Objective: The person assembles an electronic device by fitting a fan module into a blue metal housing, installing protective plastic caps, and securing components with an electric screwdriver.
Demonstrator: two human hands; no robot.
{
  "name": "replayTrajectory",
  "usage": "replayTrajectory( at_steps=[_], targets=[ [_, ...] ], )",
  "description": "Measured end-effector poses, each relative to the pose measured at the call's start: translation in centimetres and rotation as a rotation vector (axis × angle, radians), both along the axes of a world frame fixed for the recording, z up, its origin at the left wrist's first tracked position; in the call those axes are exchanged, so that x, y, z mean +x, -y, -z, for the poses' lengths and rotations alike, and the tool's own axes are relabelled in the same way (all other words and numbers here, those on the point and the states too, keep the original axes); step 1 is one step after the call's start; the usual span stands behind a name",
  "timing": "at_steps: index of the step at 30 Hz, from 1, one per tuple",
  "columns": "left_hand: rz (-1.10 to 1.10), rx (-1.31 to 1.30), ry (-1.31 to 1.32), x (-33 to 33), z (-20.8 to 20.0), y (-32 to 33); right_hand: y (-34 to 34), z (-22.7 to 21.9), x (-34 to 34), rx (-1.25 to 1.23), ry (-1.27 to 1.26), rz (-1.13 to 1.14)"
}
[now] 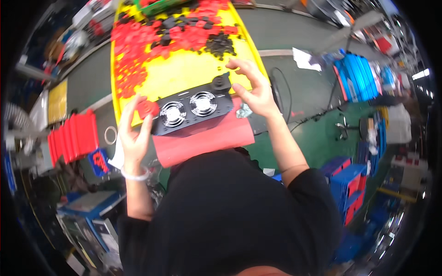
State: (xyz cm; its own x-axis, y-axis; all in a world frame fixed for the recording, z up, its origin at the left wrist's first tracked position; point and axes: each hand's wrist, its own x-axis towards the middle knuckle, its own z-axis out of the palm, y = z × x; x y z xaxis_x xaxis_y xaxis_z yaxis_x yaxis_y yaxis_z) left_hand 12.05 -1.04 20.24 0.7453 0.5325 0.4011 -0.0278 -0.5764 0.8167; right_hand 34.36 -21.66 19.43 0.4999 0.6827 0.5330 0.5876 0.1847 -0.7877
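A black box-shaped unit with two round silver fan grilles [189, 106] lies tilted at the yellow tray's near edge. A red round plastic part [147, 108] is at its left corner, between the thumb and fingertips of my left hand [132, 138], which appear to grip it. At the unit's right corner sits a black round knob-like part [221, 83]. My right hand [258, 94] is just right of that part, fingers spread and apart from it, holding nothing. Whether the two corner parts are fastened to the unit I cannot tell.
The yellow tray [172, 76] holds many loose red pieces [131, 64] and black pieces [220, 46]. A green bin [159, 6] stands at its far end. A red-pink roll or pad [205, 140] lies before me. Red bins [73, 135] stand left, blue stacked trays [357, 78] right.
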Motion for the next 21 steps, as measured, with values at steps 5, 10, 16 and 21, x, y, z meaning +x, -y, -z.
replayTrajectory(
  at_steps=[5,10,16,21],
  targets=[
    [-0.073,-0.006,0.048,-0.4,1.5,-0.7,5.2,8.9,7.9,-0.056,-0.221,0.856],
    [-0.112,-0.073,0.008,-0.6,2.2,-0.1,13.6,21.7,13.0,-1.148,-0.233,1.162],
    [-0.218,-0.065,-0.039,-1.4,1.7,0.8,14.5,25.4,12.3,-1.274,-0.078,1.005],
    [-0.204,-0.006,-0.075,-0.6,1.0,0.9,16.5,27.1,13.0,-1.087,0.047,0.981]
  ],
)
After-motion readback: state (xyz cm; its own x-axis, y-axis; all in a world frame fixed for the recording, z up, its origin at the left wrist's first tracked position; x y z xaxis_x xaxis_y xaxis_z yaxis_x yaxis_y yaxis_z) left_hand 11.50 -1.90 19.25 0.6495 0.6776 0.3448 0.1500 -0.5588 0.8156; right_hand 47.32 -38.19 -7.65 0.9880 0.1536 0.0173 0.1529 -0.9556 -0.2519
